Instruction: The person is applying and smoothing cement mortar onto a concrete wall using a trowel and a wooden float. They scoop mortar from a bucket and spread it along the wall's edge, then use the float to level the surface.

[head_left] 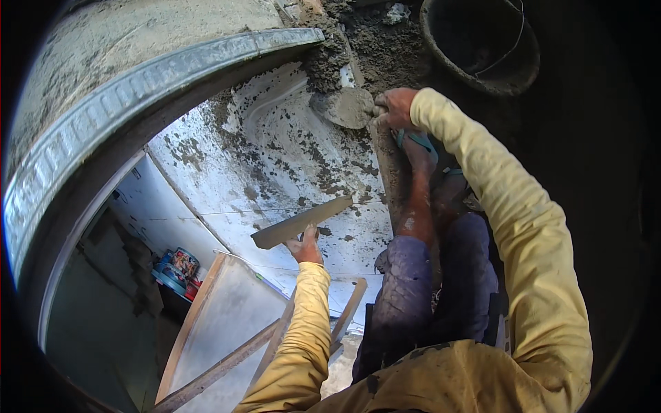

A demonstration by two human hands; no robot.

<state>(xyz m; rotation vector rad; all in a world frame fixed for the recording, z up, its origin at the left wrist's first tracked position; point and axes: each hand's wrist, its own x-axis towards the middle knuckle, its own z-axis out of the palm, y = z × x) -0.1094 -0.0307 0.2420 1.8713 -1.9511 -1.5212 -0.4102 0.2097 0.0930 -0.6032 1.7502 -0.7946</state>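
My left hand (306, 246) is closed on a long, flat, grey plastering float (301, 221), tilted above a white sheet (275, 155) splattered with wet mortar. Its handle is hidden by my fingers. Farther off and to the right, my right hand (396, 109) grips a mortar-coated trowel (344, 108) with a rounded blade. That blade lies over the far right part of the sheet, beside a heap of dark mortar (327, 58). Smeared arcs and scattered clumps of mortar mark the sheet.
A dark bucket (513, 86) with a wire handle stands at the far right. A ribbed metal strip (131, 96) edges the rough wall at left. Wooden bars (227, 368) and several colourful tins (182, 265) are lower left. My sandalled feet (421, 148) stand right of the sheet.
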